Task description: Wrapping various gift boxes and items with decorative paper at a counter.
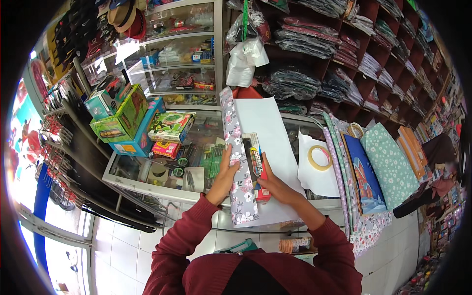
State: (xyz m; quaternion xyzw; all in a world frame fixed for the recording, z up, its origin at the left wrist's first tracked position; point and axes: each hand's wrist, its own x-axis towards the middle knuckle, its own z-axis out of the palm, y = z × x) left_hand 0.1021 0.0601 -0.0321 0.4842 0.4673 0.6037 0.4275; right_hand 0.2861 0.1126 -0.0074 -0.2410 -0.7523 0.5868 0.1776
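A sheet of wrapping paper lies over the glass counter, its white back up and its left edge folded over, showing the grey floral face. On the white side, against the floral fold, rests a long toy box with a dark window and a red end. My left hand presses on the floral fold, fingers along its left edge. With its fingers on the box's right side, my right hand grips it. A roll of tape lies on white paper to the right.
Toy boxes are stacked on the counter's left part. Rolled wrapping paper, a blue gift bag and a green floral bag stand at the right. Clear plastic bags hang behind the counter, beside shelves of packed clothes.
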